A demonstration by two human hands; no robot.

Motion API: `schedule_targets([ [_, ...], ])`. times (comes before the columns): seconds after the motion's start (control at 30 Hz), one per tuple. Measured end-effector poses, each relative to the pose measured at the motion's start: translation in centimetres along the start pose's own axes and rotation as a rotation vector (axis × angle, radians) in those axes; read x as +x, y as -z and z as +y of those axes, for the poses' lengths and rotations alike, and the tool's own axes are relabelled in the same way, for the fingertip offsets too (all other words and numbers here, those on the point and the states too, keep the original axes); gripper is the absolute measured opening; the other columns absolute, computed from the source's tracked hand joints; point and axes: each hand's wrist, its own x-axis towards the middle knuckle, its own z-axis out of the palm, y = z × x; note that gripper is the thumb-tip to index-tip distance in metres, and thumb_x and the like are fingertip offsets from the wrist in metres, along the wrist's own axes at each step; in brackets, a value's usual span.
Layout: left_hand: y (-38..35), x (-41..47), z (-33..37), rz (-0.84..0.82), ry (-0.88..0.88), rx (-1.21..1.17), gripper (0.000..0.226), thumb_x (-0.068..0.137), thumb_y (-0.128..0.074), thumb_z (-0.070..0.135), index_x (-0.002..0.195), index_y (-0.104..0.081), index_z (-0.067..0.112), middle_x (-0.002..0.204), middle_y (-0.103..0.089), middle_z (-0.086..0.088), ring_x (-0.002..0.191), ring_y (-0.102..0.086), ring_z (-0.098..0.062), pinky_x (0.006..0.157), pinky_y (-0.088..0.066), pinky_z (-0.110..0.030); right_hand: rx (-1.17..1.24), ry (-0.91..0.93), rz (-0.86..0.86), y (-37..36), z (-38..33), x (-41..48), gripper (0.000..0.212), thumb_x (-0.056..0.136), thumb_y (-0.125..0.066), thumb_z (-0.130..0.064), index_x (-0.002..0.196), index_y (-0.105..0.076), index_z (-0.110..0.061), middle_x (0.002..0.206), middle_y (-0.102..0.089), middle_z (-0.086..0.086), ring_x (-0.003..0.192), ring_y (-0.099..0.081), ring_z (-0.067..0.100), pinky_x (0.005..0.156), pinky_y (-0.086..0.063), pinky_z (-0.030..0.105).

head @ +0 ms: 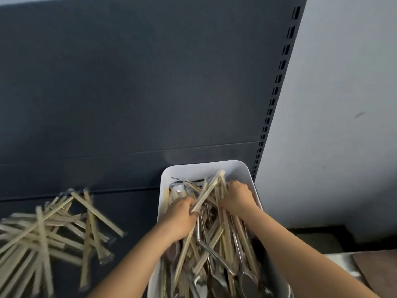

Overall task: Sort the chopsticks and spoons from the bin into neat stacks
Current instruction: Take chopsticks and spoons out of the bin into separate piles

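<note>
White plastic bin [206, 166], both hands in it, and we're mid-gather. The left hand [182, 220] has its fingers curled round a bundle of chopsticks [209, 190], which angles up and away from its knuckles toward the far wall of the bin. The right hand [236, 197] is just beyond and beside it, knuckles up, fingers dug down among the sticks (whether they've closed on anything, I cannot tell; the tips are buried). Metal spoons [247, 280] lie tangled nearer the wrists, under and between the sticks.

Well out to the left of the left hand, a loose pile of chopsticks [49, 237] sprawls crisscrossed on the dark surface [133, 211]. Not a neat stack yet, and I see no spoon stack.

By my read, this is the chopstick-pulling step. Next up: lift the bundle free of the spoon handles, carry it left, and lay it parallel.
</note>
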Motion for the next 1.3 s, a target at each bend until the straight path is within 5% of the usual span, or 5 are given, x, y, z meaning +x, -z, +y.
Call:
schedule_targets([
  [0.2,0.9,-1.3,0.0,0.131,0.076,-0.206,0.019,0.099,-0.037,0.02,0.117,-0.045,0.016,0.09,-0.057,0.007,0.067,-0.052,-0.012,0.057,-0.04,-0.026,0.225,-0.035,-0.072,1.5,0.6,-0.2,0.011,0.075,-0.061,-0.006,0.083,-0.067,-0.002,0.075,-0.065,0.01,0.067,-0.062,0.025,0.054,-0.049,0.025],
  [0.43,2.3,-2.2,0.9,0.23,0.031,-0.562,0.018,0.098,-0.041,0.011,0.104,-0.057,0.018,0.092,-0.066,0.0,0.082,-0.068,-0.012,0.084,-0.056,-0.041,0.506,0.056,-0.018,4.5,-0.6,-1.8,0.004,0.083,-0.062,-0.004,0.085,-0.066,-0.004,0.072,-0.066,0.007,0.062,-0.061,0.018,0.053,-0.047,0.023],
  [0.57,2.1,-2.4,1.3,0.234,-0.049,-0.577,0.016,0.097,-0.047,0.012,0.106,-0.06,0.016,0.094,-0.069,0.002,0.076,-0.068,-0.001,0.071,-0.055,-0.02,0.577,0.105,0.011,4.9,-2.1,-2.2,0.012,0.087,-0.061,-0.004,0.097,-0.061,-0.011,0.084,-0.065,0.008,0.076,-0.064,0.023,0.068,-0.053,0.03],
  [0.8,4.0,-3.9,0.6,0.319,-0.098,-0.666,0.02,0.096,-0.048,0.011,0.101,-0.055,0.029,0.095,-0.068,0.004,0.079,-0.069,-0.005,0.078,-0.058,-0.036,0.159,0.011,-0.002,2.4,-1.5,0.1,0.004,0.086,-0.055,-0.007,0.09,-0.057,-0.007,0.074,-0.055,0.002,0.076,-0.056,0.024,0.056,-0.044,0.025],
  [1.3,6.0,-5.5,-3.6,0.402,-0.099,-0.772,0.019,0.096,-0.05,0.014,0.109,-0.053,0.026,0.094,-0.069,0.005,0.079,-0.067,0.003,0.058,-0.051,-0.011,-0.046,-0.035,-0.092,-1.3,-2.6,1.3,0.034,0.076,-0.075,-0.022,0.103,-0.063,-0.005,0.09,-0.063,0.007,0.082,-0.06,0.023,0.075,-0.051,0.029],
])
